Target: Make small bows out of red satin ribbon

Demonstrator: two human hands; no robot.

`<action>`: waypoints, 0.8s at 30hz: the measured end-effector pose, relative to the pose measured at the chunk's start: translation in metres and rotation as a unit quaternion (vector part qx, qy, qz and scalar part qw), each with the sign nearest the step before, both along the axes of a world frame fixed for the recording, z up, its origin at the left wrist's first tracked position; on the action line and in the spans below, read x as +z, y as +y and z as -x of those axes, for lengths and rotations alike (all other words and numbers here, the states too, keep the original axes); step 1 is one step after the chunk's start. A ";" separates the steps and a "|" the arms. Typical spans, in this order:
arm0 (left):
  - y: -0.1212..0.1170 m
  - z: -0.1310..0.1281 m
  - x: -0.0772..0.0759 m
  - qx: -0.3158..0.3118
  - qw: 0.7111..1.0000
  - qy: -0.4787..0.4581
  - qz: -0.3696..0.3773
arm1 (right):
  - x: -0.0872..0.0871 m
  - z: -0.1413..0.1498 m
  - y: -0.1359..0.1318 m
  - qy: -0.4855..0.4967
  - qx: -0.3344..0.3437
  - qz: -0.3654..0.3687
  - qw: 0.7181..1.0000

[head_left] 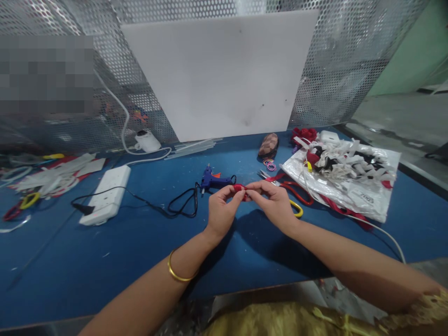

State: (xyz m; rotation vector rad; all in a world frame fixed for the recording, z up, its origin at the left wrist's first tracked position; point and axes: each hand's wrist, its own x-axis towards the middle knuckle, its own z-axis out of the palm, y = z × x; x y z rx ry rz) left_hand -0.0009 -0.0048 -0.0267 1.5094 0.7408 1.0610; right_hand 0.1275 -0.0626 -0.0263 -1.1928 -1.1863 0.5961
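Observation:
A small piece of red ribbon (239, 187) is pinched between both hands above the blue table (224, 261). My left hand (223, 208) grips it from the left, thumb against forefinger. From the right, my right hand (273, 201) closes thumb and fingers on the same ribbon, and the fingertips of the two hands nearly meet. Just behind my left hand lies a blue hot glue gun (213, 180) with an orange trigger. Scissors with red handles (297, 190) lie behind my right hand, and a yellow scissor handle (297, 208) shows beside it, partly covered.
A white power strip (108, 193) with a black cord stands on the left, near cut scraps (66, 175). Clear glue sticks (194, 148) lie at the back. On the right, a plastic bag (371, 200) bears ribbon pieces (343, 161). A white board (224, 79) leans behind.

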 end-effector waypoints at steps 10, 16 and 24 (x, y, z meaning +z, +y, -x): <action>-0.002 0.000 0.004 -0.026 1.000 -0.004 0.002 | -0.003 -0.009 0.003 -0.128 -0.023 -0.055 0.990; -0.001 0.000 0.001 -0.017 0.999 0.029 -0.003 | -0.004 -0.009 0.002 -0.238 -0.045 -0.067 0.968; 0.000 0.002 0.004 -0.004 0.996 0.086 -0.014 | -0.001 -0.014 0.004 -0.249 0.012 -0.059 0.967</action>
